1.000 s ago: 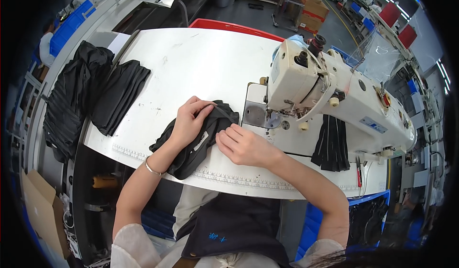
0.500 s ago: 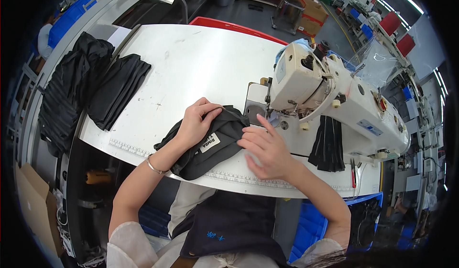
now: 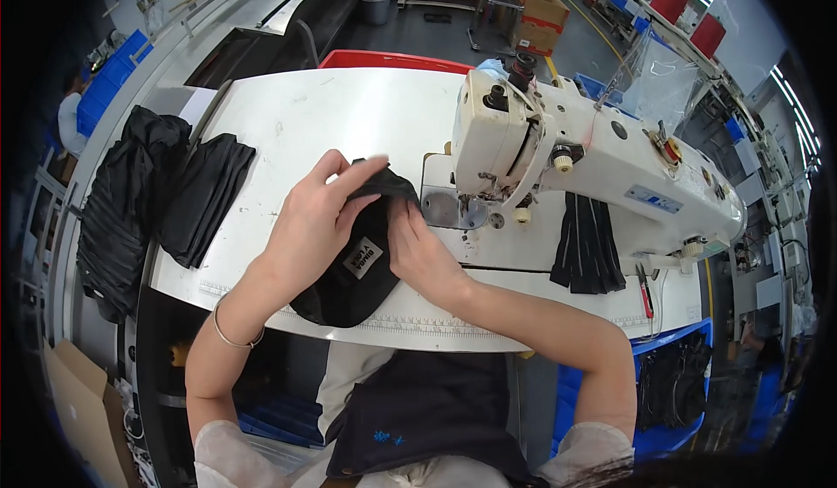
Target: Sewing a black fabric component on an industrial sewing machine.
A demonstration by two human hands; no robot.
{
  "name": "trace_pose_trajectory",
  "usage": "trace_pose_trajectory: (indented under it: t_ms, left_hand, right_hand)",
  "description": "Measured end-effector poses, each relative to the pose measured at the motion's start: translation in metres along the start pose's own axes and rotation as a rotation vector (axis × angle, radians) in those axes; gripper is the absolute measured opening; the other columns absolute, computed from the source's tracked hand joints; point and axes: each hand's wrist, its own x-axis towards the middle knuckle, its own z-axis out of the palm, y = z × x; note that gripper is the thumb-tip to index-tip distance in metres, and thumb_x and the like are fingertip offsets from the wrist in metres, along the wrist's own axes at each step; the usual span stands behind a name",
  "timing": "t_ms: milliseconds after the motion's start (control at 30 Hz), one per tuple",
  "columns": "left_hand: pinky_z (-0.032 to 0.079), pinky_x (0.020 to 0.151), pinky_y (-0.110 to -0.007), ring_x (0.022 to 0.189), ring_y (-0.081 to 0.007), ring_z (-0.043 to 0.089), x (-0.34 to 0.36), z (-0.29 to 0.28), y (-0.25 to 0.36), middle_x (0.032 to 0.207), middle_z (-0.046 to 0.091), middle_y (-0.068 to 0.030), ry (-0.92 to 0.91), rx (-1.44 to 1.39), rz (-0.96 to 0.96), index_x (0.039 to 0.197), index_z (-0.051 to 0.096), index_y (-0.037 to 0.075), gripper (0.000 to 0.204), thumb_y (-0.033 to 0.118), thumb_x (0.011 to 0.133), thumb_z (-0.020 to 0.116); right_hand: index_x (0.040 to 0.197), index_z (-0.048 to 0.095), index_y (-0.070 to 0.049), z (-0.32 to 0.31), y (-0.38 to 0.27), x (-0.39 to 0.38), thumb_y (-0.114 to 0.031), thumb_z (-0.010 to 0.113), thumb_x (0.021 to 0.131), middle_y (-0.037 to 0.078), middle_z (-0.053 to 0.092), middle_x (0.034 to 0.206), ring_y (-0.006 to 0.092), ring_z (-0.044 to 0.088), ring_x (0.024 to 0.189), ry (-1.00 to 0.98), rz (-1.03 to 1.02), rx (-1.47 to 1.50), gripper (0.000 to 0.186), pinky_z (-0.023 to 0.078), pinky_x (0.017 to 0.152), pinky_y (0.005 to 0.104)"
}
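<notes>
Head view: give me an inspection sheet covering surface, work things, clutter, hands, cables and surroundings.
Surface: white table, ruler markings along the near edge.
Work things: black fabric piece with a white label, left of the sewing machine.
Clutter: black strips beneath the machine's arm; red-handled snips at right; black fabric stack at left.
Hands: left hand at the fabric's upper edge, forefinger blurred; right hand on its right edge. Grip firmness unclear.
Cables: thin pale cord beside the snips; white tube on the machine head.
Surroundings: red bin behind the table; grey bucket and cardboard box beyond.
</notes>
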Motion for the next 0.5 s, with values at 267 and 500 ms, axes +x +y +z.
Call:
trace_pose_trajectory:
  t_ms: [267,500]
  left_hand:
    - [0.049,0.062,-0.037,0.068,-0.0318,0.059,0.028,0.046,-0.029,0.090,0.057,-0.0134,0.103,0.419,0.377,0.085,0.060,0.001,0.010,-0.004,0.076,0.058]
    - [0.049,0.065,-0.041,0.077,-0.0362,0.060,0.021,0.108,-0.060,0.089,0.059,-0.0163,-0.249,-0.006,0.037,0.090,0.059,0.001,0.011,-0.002,0.079,0.058]
  right_hand:
    - [0.108,0.061,0.009,0.003,-0.031,0.009,-0.014,0.055,0.073,0.024,0.058,0.117,0.0355,0.050,0.115,0.173,0.020,1.003,0.043,0.030,0.109,0.0435]
    - [0.114,0.056,0.010,0.010,-0.022,-0.056,-0.016,0.053,0.077,0.024,0.051,0.127,0.0360,0.041,0.129,0.261,-0.009,0.989,0.046,0.026,0.112,0.0454]
